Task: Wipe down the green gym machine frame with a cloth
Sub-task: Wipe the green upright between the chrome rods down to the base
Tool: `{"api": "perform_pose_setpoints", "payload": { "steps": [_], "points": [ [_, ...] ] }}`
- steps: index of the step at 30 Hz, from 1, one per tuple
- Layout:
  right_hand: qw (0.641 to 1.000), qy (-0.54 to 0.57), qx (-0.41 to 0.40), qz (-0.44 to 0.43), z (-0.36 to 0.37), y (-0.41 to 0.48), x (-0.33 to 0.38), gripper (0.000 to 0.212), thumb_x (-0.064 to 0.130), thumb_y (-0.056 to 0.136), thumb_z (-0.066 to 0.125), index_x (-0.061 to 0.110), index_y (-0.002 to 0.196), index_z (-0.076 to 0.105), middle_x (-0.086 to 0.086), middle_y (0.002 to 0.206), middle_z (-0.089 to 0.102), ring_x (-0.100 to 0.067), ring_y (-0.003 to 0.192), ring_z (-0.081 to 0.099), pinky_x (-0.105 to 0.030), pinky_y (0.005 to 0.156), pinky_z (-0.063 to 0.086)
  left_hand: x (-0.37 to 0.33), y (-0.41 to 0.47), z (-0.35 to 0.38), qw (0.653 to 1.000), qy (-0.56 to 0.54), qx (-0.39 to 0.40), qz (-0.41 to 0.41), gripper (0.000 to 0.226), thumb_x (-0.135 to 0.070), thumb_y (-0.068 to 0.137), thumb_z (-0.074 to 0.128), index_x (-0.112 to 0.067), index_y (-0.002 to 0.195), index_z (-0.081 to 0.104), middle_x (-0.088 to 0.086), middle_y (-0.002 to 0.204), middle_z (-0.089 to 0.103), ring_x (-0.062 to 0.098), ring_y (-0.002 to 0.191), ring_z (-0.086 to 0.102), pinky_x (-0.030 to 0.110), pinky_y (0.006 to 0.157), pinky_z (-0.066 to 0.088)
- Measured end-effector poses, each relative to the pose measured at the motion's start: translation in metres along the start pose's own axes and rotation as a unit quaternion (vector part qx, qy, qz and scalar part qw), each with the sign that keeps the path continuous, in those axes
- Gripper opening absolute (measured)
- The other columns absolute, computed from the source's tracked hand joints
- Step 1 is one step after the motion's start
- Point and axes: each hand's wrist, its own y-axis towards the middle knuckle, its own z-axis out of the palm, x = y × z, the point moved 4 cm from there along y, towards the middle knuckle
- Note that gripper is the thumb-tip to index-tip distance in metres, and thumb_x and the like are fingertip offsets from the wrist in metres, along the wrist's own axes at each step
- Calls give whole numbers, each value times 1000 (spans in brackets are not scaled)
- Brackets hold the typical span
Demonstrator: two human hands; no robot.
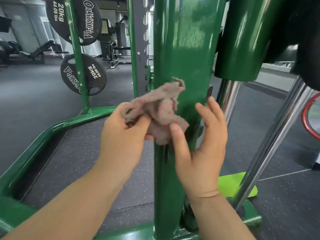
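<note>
The post [183,54] of the green frame stands upright right in front of my hands, its long axis running top to bottom, rising above my fingers and dropping below my wrists to the base. Its paint is glossy deep green with pale streaks and smudges above my hands. A low green rail [52,130] of the same frame bends away to the left of my left hand, lying along the floor.

The cloth [161,110] is bunched between my hands, in front of the post; whether it touches the paint I cannot tell. It is one crumpled rag, pinkish grey and speckled, with a ragged corner poking up and to the right, above my right fingers.

My left hand [124,132] grips the cloth's left end, fingers curled round it and thumb laid over the folds. My right hand [200,144] is spread loosely, fingers straight and apart beside the post; its thumb tip lies at the cloth's lower right edge, pinching nothing.

Up and to the left of my left hand, two black plates [83,73] marked 20kg hang on a thinner green upright, one above the other. To the right of my right hand, two chrome rods [270,144] slant down to the base, beneath a fat green cylinder [242,40].
</note>
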Motion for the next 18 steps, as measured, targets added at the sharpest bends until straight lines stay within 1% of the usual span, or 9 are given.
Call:
{"api": "perform_pose_setpoints", "payload": {
  "steps": [3, 5, 7, 9, 10, 12, 14, 16, 18],
  "points": [
    [994, 35, -3, 106, -1, -4, -19, 43, 40, 96, 55, 28, 136, 46, 0, 145, 48, -12, 136, 45, -45, 109, 41, 0, 9, 2, 997, 27, -72, 17, 23, -12, 85, 67, -31, 79, 56, -17, 69, 66, -1, 63, 58, 21, 61, 49],
    [972, 85, 19, 217, 1, -11, -29, 34, 37, 98, 55, 37, 131, 46, 9, 133, 58, 2, 120, 54, -29, 104, 45, -4, 10, 13, 998, 12, -65, 18, 18, -13, 87, 55, -26, 75, 59, -14, 66, 62, 5, 62, 54, 27, 61, 45],
    [943, 124, 58, 303, 6, -19, -38, 29, 32, 100, 50, 30, 129, 51, 23, 110, 62, 20, 98, 55, -3, 83, 42, -13, 9, 25, 996, -80, -38, -15, 22, -26, 82, 46, -25, 62, 55, -3, 63, 55, 18, 61, 46, 36, 61, 37],
    [935, 124, 85, 321, 9, -24, -39, 26, 31, 103, 44, 27, 126, 53, 31, 101, 59, 26, 90, 52, 4, 73, 35, -14, 11, 32, 989, -126, -43, -56, 33, -44, 86, 44, -25, 60, 53, 7, 65, 54, 25, 62, 49, 38, 62, 38],
    [935, 131, 89, 317, 12, -26, -39, 23, 30, 104, 41, 31, 125, 51, 30, 104, 59, 25, 92, 52, 4, 74, 34, -8, 15, 33, 992, -89, -65, -64, 39, -47, 91, 43, -23, 63, 56, 7, 66, 59, 27, 66, 54, 37, 64, 42],
    [935, 141, 94, 312, 15, -28, -38, 19, 29, 105, 37, 37, 120, 47, 31, 108, 58, 24, 97, 51, 4, 77, 34, 13, 20, 34, 989, -40, -100, -105, 43, -36, 102, 38, -18, 67, 54, 0, 58, 58, 21, 62, 54, 29, 59, 41],
    [936, 135, 103, 309, 18, -28, -38, 18, 30, 105, 35, 40, 116, 44, 33, 108, 56, 25, 97, 50, 4, 77, 32, 43, 15, 37, 979, -93, -64, -173, 33, -32, 106, 37, -20, 80, 54, -3, 54, 54, 15, 55, 50, 23, 56, 41],
    [937, 129, 107, 305, 18, -28, -40, 18, 32, 105, 34, 45, 113, 44, 37, 104, 56, 25, 96, 50, 4, 76, 32, 66, 1, 34, 964, -136, -12, -228, 24, -25, 107, 39, -24, 97, 60, -5, 68, 68, 13, 63, 63, 26, 62, 50],
    [940, 123, 105, 299, 18, -28, -41, 20, 32, 105, 34, 49, 109, 44, 40, 100, 55, 25, 95, 51, 4, 75, 32, 69, -6, 33, 944, -158, 29, -288, 26, -26, 104, 46, -18, 104, 70, 6, 90, 77, 21, 81, 74, 32, 69, 60]
  ]
}}
